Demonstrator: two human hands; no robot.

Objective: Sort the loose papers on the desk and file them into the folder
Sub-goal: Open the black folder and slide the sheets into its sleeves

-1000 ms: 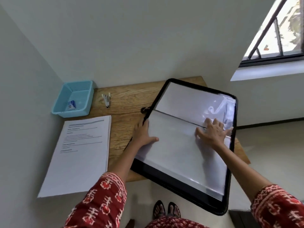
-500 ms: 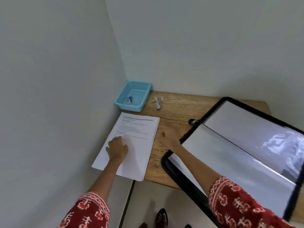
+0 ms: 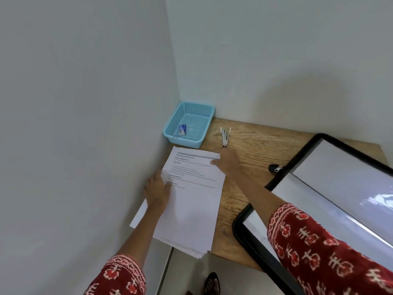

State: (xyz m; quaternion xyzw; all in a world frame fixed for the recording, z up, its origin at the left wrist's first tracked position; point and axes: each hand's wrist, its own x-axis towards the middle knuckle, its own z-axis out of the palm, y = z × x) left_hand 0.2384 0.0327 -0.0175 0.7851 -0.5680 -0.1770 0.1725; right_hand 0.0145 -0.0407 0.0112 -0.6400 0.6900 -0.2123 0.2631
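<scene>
now pick-up step: paper stack (image 3: 191,201) on bench (image 3: 251,145) pressed under flat left hand (image 3: 158,191), top corner touched by flat right hand (image 3: 226,161); nothing gripped. folder (image 3: 331,188) lies open beside right forearm; next, sheet to be lifted across.

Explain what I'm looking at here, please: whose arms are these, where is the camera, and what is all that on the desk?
No machine is here. A person wears a camera on the head, looking down at their own arms in red patterned sleeves. There is just this one view.

On the wooden desk lies a stack of printed papers. The left hand rests flat on the stack's left edge, and the right hand touches its top right corner. Neither has lifted a sheet yet.

To the right lies an open black folder with clear sleeves, where the papers should go. At the back sit a blue basket holding a small box, and beside it a stapler.
</scene>
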